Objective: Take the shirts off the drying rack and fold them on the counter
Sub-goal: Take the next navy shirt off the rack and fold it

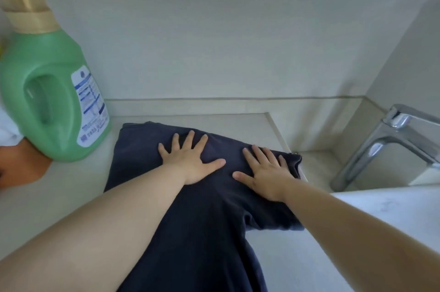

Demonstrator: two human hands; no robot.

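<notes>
While both lie flat, left hand [190, 163] and right hand [266, 172] press the navy shirt [190, 232] beneath.

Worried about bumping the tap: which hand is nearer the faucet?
Right. The right hand presses the navy shirt beside the faucet; the left hand lies farther left.

Home laundry nook, green detergent bottle [51, 99], chrome faucet [390, 139], pale counter [309, 263]
</notes>
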